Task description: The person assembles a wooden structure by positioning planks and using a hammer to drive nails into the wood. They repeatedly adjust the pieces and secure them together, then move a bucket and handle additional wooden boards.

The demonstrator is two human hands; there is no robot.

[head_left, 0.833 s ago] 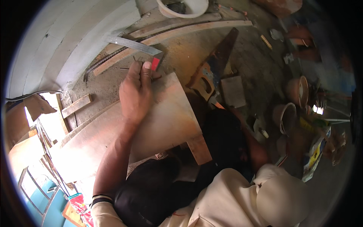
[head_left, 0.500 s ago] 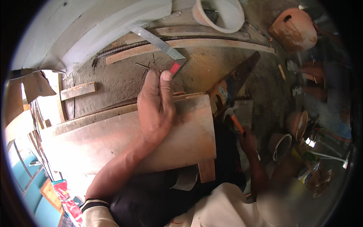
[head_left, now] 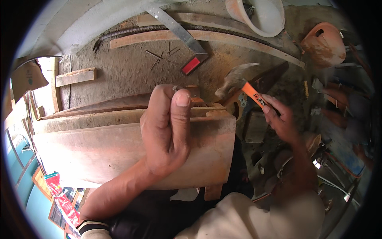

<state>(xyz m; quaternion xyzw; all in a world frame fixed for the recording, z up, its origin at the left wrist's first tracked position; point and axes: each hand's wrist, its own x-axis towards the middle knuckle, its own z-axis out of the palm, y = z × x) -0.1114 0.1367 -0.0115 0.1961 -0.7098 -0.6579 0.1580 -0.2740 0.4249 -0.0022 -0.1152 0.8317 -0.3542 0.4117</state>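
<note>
Over my lap lies a wide pale wooden board (head_left: 99, 155), with narrower boards (head_left: 91, 119) along its far side. My left hand (head_left: 165, 127) rests over the boards near their right end, thumb and curled forefinger pinching a nail (head_left: 175, 88). Only the head of that nail shows; its shank is hidden by the fingers. To the right, my right hand (head_left: 280, 117) grips the orange handle of a claw hammer (head_left: 252, 95). The hammer is raised, its slightly blurred metal head pointing toward the left hand, apart from the nail.
Beyond the boards, several loose nails (head_left: 159, 57) and a metal try square (head_left: 175, 30) with a red handle lie on the ground. A handsaw (head_left: 272, 77) is behind the hammer. Wooden strips, rebar (head_left: 147, 28), a white tub (head_left: 266, 18) and an orange-brown bucket (head_left: 324, 44) stand farther off.
My right hand has lifted the hammer from low on the right up toward the left hand. The view has shifted a little; my left hand keeps its pinch above the boards.
</note>
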